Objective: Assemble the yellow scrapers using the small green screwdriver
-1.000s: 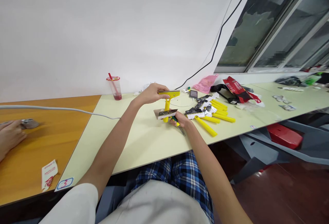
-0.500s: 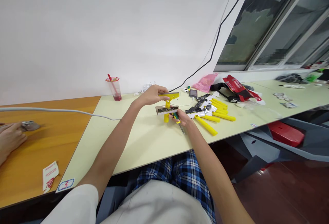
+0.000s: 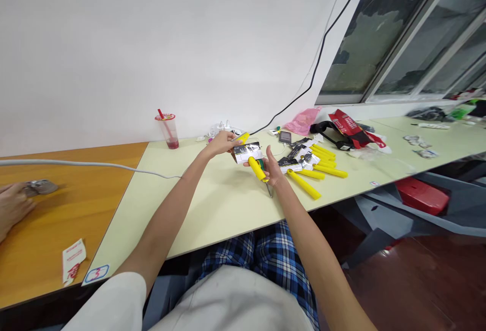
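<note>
My left hand (image 3: pixel 222 145) is closed on the head end of a yellow scraper, fingers pinching it from the far left. The scraper's yellow handle (image 3: pixel 257 169) slants down toward me, and a black-and-white printed card (image 3: pixel 247 153) sits around it below the head. My right hand (image 3: pixel 275 170) is wrapped around a green-and-yellow screwdriver (image 3: pixel 270 190), whose metal shaft points down toward the tabletop. The right thumb is raised off the tool. Some right fingers lie behind the scraper handle; whether they touch it is hidden.
Several yellow-handled scrapers with cards (image 3: pixel 305 185) lie right of my hands. Behind are a small screen device (image 3: pixel 284 137), a pink bag (image 3: pixel 304 120) and a red package (image 3: pixel 347 127). A lidded cup (image 3: pixel 171 133) stands left. Another person's hand (image 3: pixel 15 207) rests on the wooden table.
The scraper has been tilted, so its handle end now points toward me and the card's face shows. My left hand has lowered slightly; my right thumb has lifted.
</note>
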Demonstrator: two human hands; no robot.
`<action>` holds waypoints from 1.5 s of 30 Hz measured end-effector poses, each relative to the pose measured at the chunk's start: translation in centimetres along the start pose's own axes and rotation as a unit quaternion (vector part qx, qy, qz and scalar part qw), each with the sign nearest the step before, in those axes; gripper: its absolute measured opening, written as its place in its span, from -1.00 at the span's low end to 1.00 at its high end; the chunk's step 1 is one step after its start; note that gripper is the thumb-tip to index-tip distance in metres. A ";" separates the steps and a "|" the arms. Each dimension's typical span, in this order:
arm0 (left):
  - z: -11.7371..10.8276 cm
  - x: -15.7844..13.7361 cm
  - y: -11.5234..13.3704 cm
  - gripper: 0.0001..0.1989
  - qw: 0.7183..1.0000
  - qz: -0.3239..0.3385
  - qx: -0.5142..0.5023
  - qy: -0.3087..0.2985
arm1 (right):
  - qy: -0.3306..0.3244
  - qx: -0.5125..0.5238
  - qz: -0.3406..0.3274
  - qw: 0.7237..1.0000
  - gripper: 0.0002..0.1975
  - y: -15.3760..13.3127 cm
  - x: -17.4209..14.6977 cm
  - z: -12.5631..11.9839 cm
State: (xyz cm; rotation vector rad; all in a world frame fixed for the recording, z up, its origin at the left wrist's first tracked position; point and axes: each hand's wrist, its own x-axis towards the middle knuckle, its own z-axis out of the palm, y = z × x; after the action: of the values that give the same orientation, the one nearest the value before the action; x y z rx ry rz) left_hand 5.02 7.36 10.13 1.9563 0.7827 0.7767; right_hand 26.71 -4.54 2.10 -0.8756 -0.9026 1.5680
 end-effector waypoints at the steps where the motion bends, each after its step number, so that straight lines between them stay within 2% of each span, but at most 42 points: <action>1: 0.0 0.1 -0.4 -0.46 1.000 -0.020 -0.011 -0.001 | 0.002 0.000 -0.008 1.000 -0.24 0.0 -0.1 0.0; 6: 0.1 0.2 -1.5 -0.38 0.998 -0.059 -0.004 -0.017 | 0.002 -0.015 -0.027 1.000 -0.68 0.5 0.0 0.3; 9: 0.4 0.2 -1.5 -0.36 0.997 -0.077 -0.015 -0.021 | 0.011 -0.027 -0.028 0.999 -0.79 0.7 0.2 0.3; 16: 0.9 -0.6 0.1 -0.35 0.992 -0.050 -0.057 -0.101 | 0.040 -0.028 -0.047 0.998 -0.81 0.7 0.8 0.0; 21: 1.2 -1.0 1.1 -0.25 0.992 -0.038 -0.045 -0.115 | 0.039 -0.043 -0.047 0.997 -0.77 0.8 1.0 -0.3; 26: 1.0 -1.3 1.6 -0.18 0.991 -0.060 -0.033 -0.113 | 0.029 -0.050 -0.038 0.998 -0.65 0.8 1.1 -0.4; 31: 0.7 -1.4 1.6 -0.36 0.991 -0.002 0.007 -0.134 | 0.021 -0.051 -0.032 0.998 -0.60 1.0 1.2 -0.5; 38: 0.9 -1.1 1.2 -0.46 0.995 0.005 -0.015 -0.101 | 0.000 -0.051 -0.013 0.999 -0.52 1.1 1.3 -0.7; 42: 1.0 -0.7 1.0 -0.49 0.998 0.010 -0.013 -0.053 | -0.043 -0.036 -0.021 0.998 -0.57 1.2 1.3 -0.7; 45: 0.9 -0.4 0.8 -0.54 1.000 0.022 -0.018 0.005 | -0.070 -0.038 -0.031 0.996 -0.63 1.3 1.3 -0.7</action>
State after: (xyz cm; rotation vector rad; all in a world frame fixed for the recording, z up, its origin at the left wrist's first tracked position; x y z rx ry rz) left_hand 5.61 6.29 10.37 1.9458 0.7281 0.8219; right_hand 26.58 -3.37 0.49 -0.7900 -1.0870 1.5643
